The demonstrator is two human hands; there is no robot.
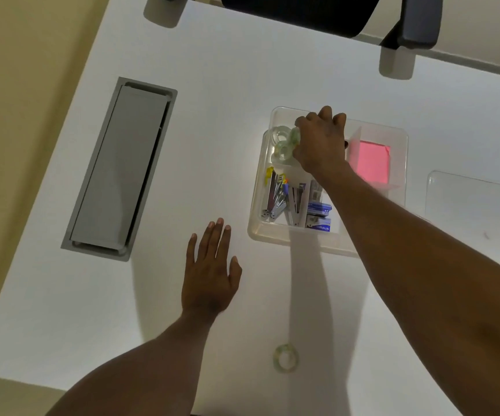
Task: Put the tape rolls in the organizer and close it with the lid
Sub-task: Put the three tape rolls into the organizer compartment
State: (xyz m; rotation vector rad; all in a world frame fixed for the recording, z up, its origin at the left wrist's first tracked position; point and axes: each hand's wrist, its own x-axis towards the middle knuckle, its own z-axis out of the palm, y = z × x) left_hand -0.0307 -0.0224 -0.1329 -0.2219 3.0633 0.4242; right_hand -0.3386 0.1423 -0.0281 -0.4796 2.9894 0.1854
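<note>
1. Left hand [209, 271]: I rest it flat on the desk [242, 70], fingers spread, holding nothing.
2. Loose tape roll [286, 357]: lies flat near the desk's front edge; light, stiff and slick, so I judge a pinch across its rim best.
3. Right hand [320, 139]: curled around a greenish tape roll [295, 137] over the organizer [272, 238], beside clear rolls [281, 142].
4. Lid [476, 202]: lies right of the organizer.

Dim, soft pic w/ wide-angle bend at edges — arm shadows fall on the white desk [242, 70] — slight blur throughout.
</note>
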